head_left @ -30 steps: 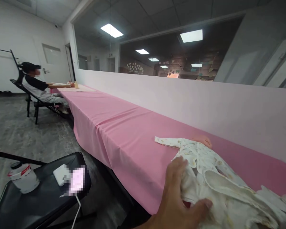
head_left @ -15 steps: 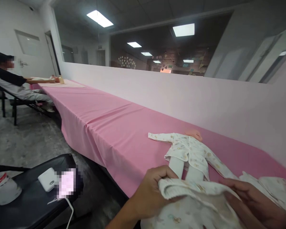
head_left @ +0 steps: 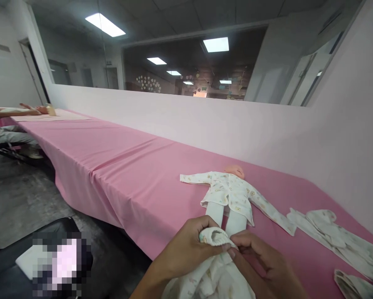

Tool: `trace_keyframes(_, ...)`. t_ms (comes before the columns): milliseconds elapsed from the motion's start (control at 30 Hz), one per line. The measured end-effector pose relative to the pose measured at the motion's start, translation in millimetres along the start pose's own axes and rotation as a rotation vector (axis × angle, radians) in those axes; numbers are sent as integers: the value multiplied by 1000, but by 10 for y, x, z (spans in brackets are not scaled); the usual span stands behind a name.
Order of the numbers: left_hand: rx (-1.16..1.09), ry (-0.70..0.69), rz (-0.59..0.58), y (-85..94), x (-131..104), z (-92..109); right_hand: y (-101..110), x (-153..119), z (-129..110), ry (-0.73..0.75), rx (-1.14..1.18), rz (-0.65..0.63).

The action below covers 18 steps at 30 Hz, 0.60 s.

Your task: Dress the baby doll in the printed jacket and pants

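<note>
A pair of white printed baby pants (head_left: 214, 276) hangs bunched between my two hands, low in the middle of the head view. My left hand (head_left: 189, 245) grips the ribbed edge of a small round opening from the left, thumb along its near side. From the right, my right hand (head_left: 261, 261) pinches the same edge between thumb and fingertips. Just beyond them lies a baby doll (head_left: 234, 170) on its back, in a matching printed jacket (head_left: 228, 191) with its sleeves spread. The doll's white legs (head_left: 236, 222) point towards me, their lower ends hidden behind my hands.
More white cloth (head_left: 332, 236) lies to the right on the pink-covered table (head_left: 136, 166), with another folded piece (head_left: 351, 282) nearer me. A wall (head_left: 267, 133) with a window runs behind. At far left are another person's arms (head_left: 18, 113); a black chair (head_left: 6, 265) stands lower left.
My hands have come closer together and moved left, and the wide stretched opening is now gathered into a small ring. The view has turned right, showing more cloth there.
</note>
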<state>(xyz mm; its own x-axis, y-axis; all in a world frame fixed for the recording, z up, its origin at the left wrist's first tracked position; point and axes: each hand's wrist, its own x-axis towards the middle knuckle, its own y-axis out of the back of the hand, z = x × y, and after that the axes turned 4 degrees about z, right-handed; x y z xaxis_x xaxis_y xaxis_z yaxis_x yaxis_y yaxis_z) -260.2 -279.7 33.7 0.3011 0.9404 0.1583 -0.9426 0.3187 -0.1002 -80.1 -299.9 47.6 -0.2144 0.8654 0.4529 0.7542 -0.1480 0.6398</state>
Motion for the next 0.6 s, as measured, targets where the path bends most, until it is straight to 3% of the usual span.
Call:
trace_keyframes(133,2,-12,38,23,34,-43,15,-9,81,69,-89,145)
trace_keyframes(200,9,-34,65,9,29,-60,8,-48,69,25,-44,132)
trace_keyframes(433,245,-62,-2,-86,-6,-69,-78,-26,13,-529,608,-226)
trace_keyframes(500,331,-123,111,-118,-37,-90,-102,-3,13,-615,709,-285)
trace_keyframes(600,445,-217,414,-180,-141,-121,-118,-19,-23,-723,881,-212)
